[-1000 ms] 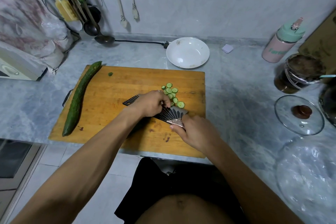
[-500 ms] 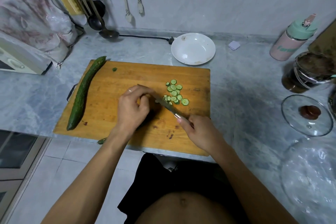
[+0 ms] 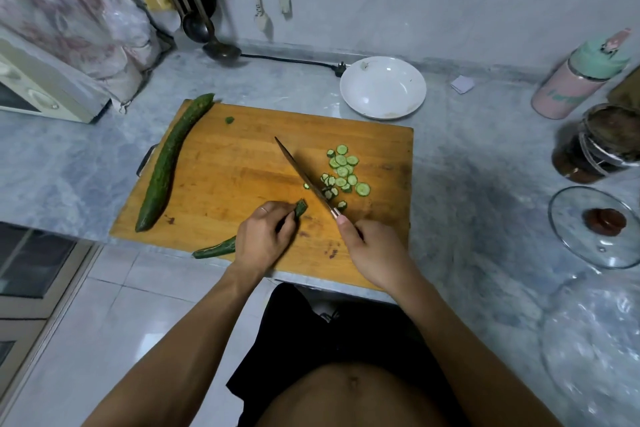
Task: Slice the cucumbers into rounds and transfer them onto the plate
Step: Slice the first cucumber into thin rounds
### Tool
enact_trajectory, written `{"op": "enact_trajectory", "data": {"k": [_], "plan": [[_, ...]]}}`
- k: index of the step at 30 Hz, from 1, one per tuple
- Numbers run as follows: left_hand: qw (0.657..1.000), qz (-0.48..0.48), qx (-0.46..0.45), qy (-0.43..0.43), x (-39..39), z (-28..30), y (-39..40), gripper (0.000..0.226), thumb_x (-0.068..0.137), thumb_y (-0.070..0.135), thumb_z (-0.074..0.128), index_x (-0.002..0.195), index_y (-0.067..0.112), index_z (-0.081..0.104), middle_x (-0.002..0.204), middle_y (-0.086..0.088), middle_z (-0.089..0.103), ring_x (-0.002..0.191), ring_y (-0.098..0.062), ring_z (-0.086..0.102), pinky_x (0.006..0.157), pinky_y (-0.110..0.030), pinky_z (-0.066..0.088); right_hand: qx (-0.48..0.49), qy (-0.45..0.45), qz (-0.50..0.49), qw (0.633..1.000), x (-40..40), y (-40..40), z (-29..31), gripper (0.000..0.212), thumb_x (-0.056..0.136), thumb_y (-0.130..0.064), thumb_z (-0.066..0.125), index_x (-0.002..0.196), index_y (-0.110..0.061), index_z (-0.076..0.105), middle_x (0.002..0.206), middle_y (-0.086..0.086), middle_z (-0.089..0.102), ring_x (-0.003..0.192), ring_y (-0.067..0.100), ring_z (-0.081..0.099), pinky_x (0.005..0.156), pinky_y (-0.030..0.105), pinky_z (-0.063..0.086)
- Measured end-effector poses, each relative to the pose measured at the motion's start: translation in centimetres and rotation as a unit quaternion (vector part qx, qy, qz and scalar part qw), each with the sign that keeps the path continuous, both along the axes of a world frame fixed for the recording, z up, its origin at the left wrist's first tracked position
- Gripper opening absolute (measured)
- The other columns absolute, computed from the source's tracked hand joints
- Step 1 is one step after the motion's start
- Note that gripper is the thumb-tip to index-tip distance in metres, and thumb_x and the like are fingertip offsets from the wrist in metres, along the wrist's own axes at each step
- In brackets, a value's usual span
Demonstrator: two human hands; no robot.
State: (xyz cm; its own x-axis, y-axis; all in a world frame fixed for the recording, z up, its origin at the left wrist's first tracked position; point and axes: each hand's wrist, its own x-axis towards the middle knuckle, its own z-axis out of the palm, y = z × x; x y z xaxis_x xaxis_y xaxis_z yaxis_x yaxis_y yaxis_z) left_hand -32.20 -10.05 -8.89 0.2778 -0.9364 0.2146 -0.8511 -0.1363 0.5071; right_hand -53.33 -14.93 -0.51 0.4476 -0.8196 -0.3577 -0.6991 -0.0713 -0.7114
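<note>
Knife [image 3: 302, 174] tip away-left, beside rounds [image 3: 343, 173].

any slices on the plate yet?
No: the white plate holds no cucumber; the cut rounds all lie on the cutting board, right of the knife.

Left hand [image 3: 263, 239] pulled cucumber [image 3: 300, 209] back toward board's near edge; knife [image 3: 304, 178] now unobstructed, edge-on beside slices [image 3: 343, 172].
</note>
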Motion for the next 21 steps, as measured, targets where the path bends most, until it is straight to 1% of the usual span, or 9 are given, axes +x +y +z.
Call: {"op": "enact_trajectory", "data": {"k": [3, 5, 8, 10, 13, 16, 17, 19, 21], "plan": [[1.0, 0.01, -0.012, -0.024, -0.1, -0.4, 0.0, 0.033, 0.088, 0.045, 0.059, 0.103, 0.021, 0.075, 0.103, 0.006, 0.07, 0.087, -0.019, 0.068, 0.06, -0.032, 0.055, -0.028, 0.007, 0.009, 1.0, 0.3, 1.0, 0.1, 0.055, 0.102, -0.053, 0.034, 0.061, -0.018, 0.045, 0.059, 0.001, 0.049, 0.064, 0.023, 0.05, 0.055, 0.035, 0.029], [0.999, 0.014, -0.025, -0.026, -0.2, -0.8, 0.0, 0.028, 0.089, 0.041, 0.062, 0.103, 0.02, 0.076, 0.101, 0.006, 0.071, 0.085, -0.019, 0.068, 0.057, -0.033, 0.055, -0.036, 0.009, 0.014, 0.999, 0.5, 1.5, -0.1, 0.055, 0.101, -0.055, 0.034, 0.064, -0.017, 0.048, 0.064, 0.004, 0.053, 0.069, 0.027, 0.052, 0.059, 0.035, 0.034], [0.999, 0.023, -0.038, -0.028, -0.4, -1.1, 0.1, 0.023, 0.09, 0.036, 0.064, 0.102, 0.021, 0.077, 0.098, 0.005, 0.07, 0.079, -0.02, 0.068, 0.054, -0.029, 0.053, -0.027, 0.013, 0.024, 0.999, 0.7, 1.9, -0.1, 0.054, 0.101, -0.055, 0.033, 0.07, -0.015, 0.052, 0.066, 0.004, 0.053, 0.069, 0.027, 0.053, 0.06, 0.037, 0.04], [0.998, 0.022, -0.046, -0.034, -0.6, -1.1, 0.1, 0.021, 0.09, 0.033, 0.066, 0.102, 0.021, 0.077, 0.095, 0.004, 0.07, 0.076, -0.02, 0.067, 0.052, -0.029, 0.051, -0.028, 0.018, 0.029, 0.999, 0.8, 2.0, 0.0, 0.053, 0.101, -0.054, 0.033, 0.07, -0.015, 0.05, 0.065, 0.003, 0.051, 0.067, 0.026, 0.05, 0.06, 0.037, 0.038], [0.998, 0.013, -0.054, -0.043, -0.5, -1.2, 0.0, 0.023, 0.091, 0.034, 0.063, 0.105, 0.022, 0.076, 0.094, 0.003, 0.068, 0.073, -0.022, 0.067, 0.049, -0.029, 0.051, -0.028, 0.02, 0.034, 0.999, 0.8, 2.2, 0.1, 0.052, 0.102, -0.054, 0.032, 0.072, -0.015, 0.051, 0.07, 0.005, 0.054, 0.072, 0.029, 0.052, 0.061, 0.036, 0.036], [0.997, 0.013, -0.055, -0.045, -0.6, -1.2, 0.0, 0.028, 0.092, 0.038, 0.057, 0.105, 0.022, 0.076, 0.094, 0.001, 0.067, 0.072, -0.024, 0.066, 0.049, -0.03, 0.052, -0.021, 0.026, 0.034, 0.999, 0.7, 2.4, 0.1, 0.057, 0.102, -0.054, 0.03, 0.086, -0.009, 0.062, 0.081, 0.009, 0.061, 0.076, 0.028, 0.055, 0.066, 0.038, 0.044], [0.997, 0.016, -0.055, -0.045, -0.7, -1.1, -0.1, 0.029, 0.092, 0.039, 0.055, 0.103, 0.022, 0.076, 0.094, 0.001, 0.067, 0.071, -0.024, 0.066, 0.05, -0.03, 0.052, -0.021, 0.03, 0.036, 0.999, 0.8, 2.5, 0.1, 0.058, 0.102, -0.054, 0.029, 0.088, -0.008, 0.062, 0.08, 0.008, 0.06, 0.075, 0.027, 0.052, 0.066, 0.038, 0.043], [0.997, 0.022, -0.051, -0.047, -0.8, -1.1, -0.1, 0.03, 0.092, 0.04, 0.055, 0.101, 0.021, 0.077, 0.094, 0.0, 0.067, 0.071, -0.025, 0.066, 0.051, -0.029, 0.05, -0.021, 0.04, 0.041, 0.998, 0.9, 2.6, 0.3, 0.055, 0.103, -0.052, 0.029, 0.084, -0.01, 0.058, 0.076, 0.005, 0.053, 0.071, 0.024, 0.046, 0.063, 0.036, 0.038], [0.998, 0.029, -0.04, -0.05, -0.9, -1.2, -0.1, 0.025, 0.091, 0.036, 0.059, 0.101, 0.021, 0.076, 0.094, -0.001, 0.066, 0.073, -0.026, 0.066, 0.052, -0.029, 0.048, -0.019, 0.041, 0.045, 0.998, 1.0, 2.6, 0.5, 0.052, 0.103, -0.052, 0.028, 0.078, -0.013, 0.052, 0.072, 0.001, 0.05, 0.068, 0.022, 0.046, 0.061, 0.034, 0.034]]}}
